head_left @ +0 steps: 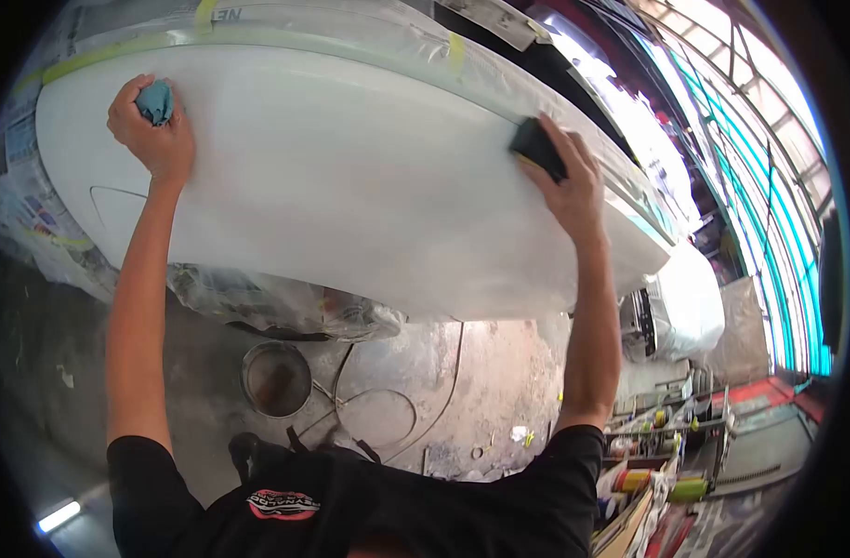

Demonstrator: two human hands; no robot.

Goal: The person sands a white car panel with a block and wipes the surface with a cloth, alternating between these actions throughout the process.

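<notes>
A large white car body panel fills the upper middle of the view. At its left end my left hand is closed around a crumpled blue cloth, resting against the panel. My right hand grips a dark sanding block by its sides, near the upper right edge of the panel. The block's underside is hidden, and the right hand is slightly blurred.
Plastic sheeting and green masking tape run along the panel's upper edge. Newspaper covers the left end. Below are a round bucket and a hose on the floor. A cluttered shelf stands at lower right.
</notes>
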